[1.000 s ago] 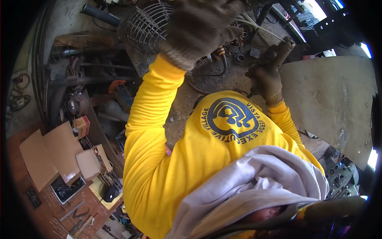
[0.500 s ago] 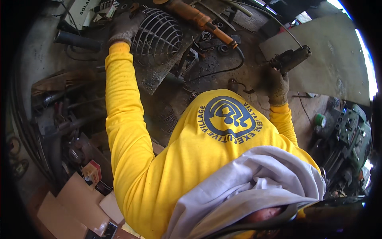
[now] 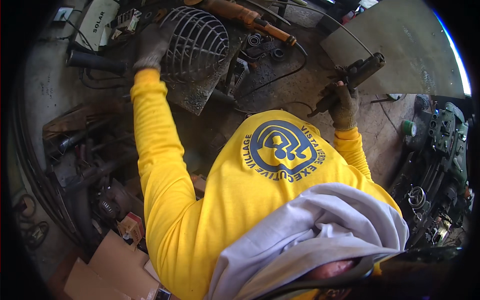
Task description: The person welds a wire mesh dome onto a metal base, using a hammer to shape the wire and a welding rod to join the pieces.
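In a dark glove, my left hand (image 3: pixel 151 44) grips the left edge of a domed cage of metal wire (image 3: pixel 196 44); its fingers are blurred and partly hidden. The cage rests on a worn, dirt-speckled metal tabletop (image 3: pixel 196 97). Off to the right, my gloved right hand (image 3: pixel 344 106) is closed round the grip of a dark gun-shaped tool (image 3: pixel 367 71). A long thin rod or wire runs from the tool's barrel end up and left; I cannot tell its kind. Behind the cage lies an orange power tool (image 3: pixel 245 19) with a cord.
A black cylinder (image 3: pixel 95 61) juts out left of my left hand. Ring-shaped parts (image 3: pixel 276 54) lie beyond the table. A large grey sheet (image 3: pixel 400 47) leans at far right, above green machinery (image 3: pixel 447 145). Cardboard (image 3: pixel 117 260) lies at lower left.
The view has shifted slightly. The wire cage appears turned a little, with my left hand still at its edge. My right hand has moved slightly left and holds the dark tool still.
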`<state>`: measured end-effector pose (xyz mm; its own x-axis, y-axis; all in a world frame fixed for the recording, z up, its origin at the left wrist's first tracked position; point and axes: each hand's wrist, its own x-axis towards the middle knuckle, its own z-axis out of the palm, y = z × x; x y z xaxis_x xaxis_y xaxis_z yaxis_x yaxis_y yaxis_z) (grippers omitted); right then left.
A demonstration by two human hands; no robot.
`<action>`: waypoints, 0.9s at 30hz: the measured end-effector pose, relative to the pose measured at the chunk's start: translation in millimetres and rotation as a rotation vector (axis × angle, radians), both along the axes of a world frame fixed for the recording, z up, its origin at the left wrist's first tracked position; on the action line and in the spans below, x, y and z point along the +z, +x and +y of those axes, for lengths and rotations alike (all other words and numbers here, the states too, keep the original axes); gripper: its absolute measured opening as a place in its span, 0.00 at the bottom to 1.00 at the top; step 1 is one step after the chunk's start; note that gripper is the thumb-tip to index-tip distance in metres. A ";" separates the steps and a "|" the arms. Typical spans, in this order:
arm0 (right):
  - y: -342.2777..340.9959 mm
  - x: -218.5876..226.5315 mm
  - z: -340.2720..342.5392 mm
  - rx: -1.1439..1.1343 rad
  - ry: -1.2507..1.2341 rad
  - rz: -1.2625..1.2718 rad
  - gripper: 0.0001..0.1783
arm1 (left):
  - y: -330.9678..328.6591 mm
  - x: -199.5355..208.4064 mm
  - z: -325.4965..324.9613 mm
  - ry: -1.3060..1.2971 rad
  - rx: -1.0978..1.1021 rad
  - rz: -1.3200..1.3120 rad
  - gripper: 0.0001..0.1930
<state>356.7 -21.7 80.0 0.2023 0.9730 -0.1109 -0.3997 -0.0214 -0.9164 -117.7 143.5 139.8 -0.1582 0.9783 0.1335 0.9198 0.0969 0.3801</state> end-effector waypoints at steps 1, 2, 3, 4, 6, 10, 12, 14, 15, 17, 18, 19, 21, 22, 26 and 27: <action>-1.6 0.5 0.4 0.037 0.017 0.004 0.19 | -4.3 7.9 -24.5 0.051 -0.018 0.022 0.31; -2.9 0.9 -0.5 0.072 0.029 0.009 0.20 | -2.1 15.3 -51.8 0.150 -0.085 -0.116 0.27; -1.6 0.1 -2.3 0.065 0.005 0.026 0.20 | 2.3 21.5 -76.9 0.242 -0.156 -0.257 0.23; -0.6 -1.5 -2.2 0.096 -0.029 -0.084 0.20 | 1.0 21.8 -98.0 0.264 -0.104 -0.280 0.21; -5.2 6.8 0.8 0.162 -0.055 -0.174 0.21 | -33.3 11.6 -146.4 0.382 -0.019 -0.197 0.18; -19.4 15.1 14.5 0.348 -0.092 -0.429 0.21 | -9.3 29.6 -195.0 0.392 0.145 -0.195 0.16; -26.3 12.5 23.6 0.420 -0.041 -0.514 0.21 | -18.5 22.2 -208.5 0.387 0.177 -0.076 0.14; -33.5 11.7 26.0 0.415 0.215 -0.622 0.21 | -43.5 2.5 -219.6 0.408 0.209 -0.159 0.13; -33.7 12.9 27.0 0.423 0.213 -0.624 0.21 | -54.5 -9.2 -220.7 0.434 0.213 -0.210 0.12; -35.3 19.5 24.6 0.390 0.219 -0.876 0.21 | -65.5 -18.1 -223.2 0.519 0.236 -0.529 0.11; -36.0 22.5 23.3 0.394 0.224 -0.877 0.21 | -70.6 -21.5 -226.5 0.551 0.243 -0.635 0.11; -34.9 26.1 22.3 0.388 0.236 -0.883 0.21 | -67.0 -23.1 -224.0 0.579 0.237 -0.635 0.10; -31.7 28.5 22.1 0.367 0.251 -0.896 0.21 | -60.1 -23.8 -219.4 0.613 0.219 -0.645 0.10; -29.1 25.1 21.3 0.375 0.284 -0.880 0.21 | -56.6 -20.9 -220.5 0.592 0.253 -0.491 0.10; -25.8 25.8 8.4 0.353 -0.002 -0.640 0.21 | -51.3 -38.3 -194.3 0.623 0.351 -0.453 0.11; -15.4 27.7 7.8 0.365 0.021 -0.633 0.21 | -51.6 -40.5 -202.8 0.645 0.360 -0.440 0.11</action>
